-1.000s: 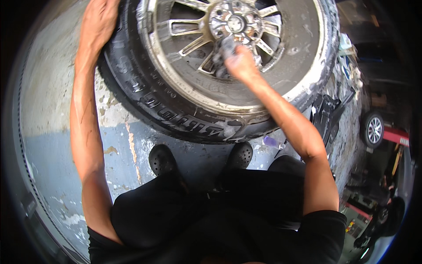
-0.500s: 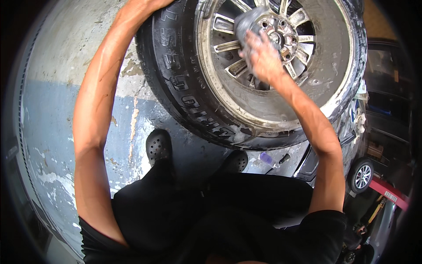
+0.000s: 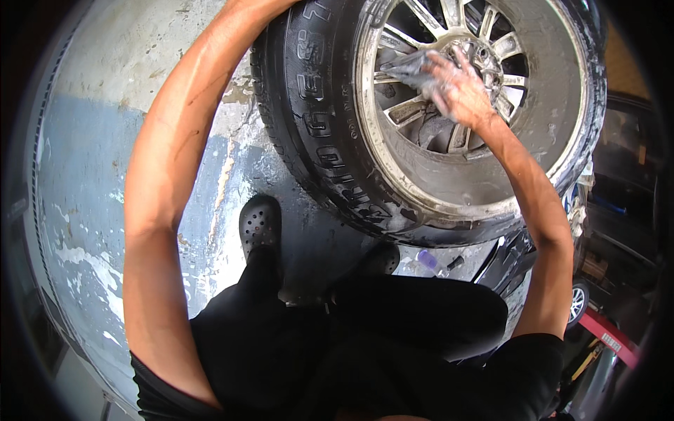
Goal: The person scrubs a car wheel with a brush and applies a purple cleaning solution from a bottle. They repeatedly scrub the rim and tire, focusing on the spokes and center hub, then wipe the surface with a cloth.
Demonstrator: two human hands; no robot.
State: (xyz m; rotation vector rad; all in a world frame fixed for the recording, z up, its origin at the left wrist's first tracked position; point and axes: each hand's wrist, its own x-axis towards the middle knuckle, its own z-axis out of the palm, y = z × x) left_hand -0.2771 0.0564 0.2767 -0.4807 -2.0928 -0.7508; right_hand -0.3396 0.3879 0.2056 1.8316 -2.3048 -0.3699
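Observation:
A wet, dirty alloy wheel [image 3: 544,105] with silver spokes sits inside a black tyre [image 3: 291,119], its inner side turned up towards me. My right hand [image 3: 460,91], wet with suds, presses a grey rag [image 3: 407,68] against the spokes beside the hub [image 3: 484,59]. Motion blurs the rag and the fingertips. My left hand [image 3: 277,4] reaches to the tyre's far left edge. Only a sliver of it shows at the top of the picture, and its fingers are out of sight.
My feet in dark clogs [image 3: 260,224] stand close to the tyre. A purple-and-clear bottle [image 3: 430,261] lies on the floor near a black panel-like piece [image 3: 505,259]. At the right are another wheel [image 3: 578,302] and a red beam [image 3: 609,337]. The floor's blue paint [image 3: 84,175] is peeling.
My right hand has moved the rag slightly down and across the spokes, and the rag now trails to the left of the fingers. The wheel appears shifted right as the view moves.

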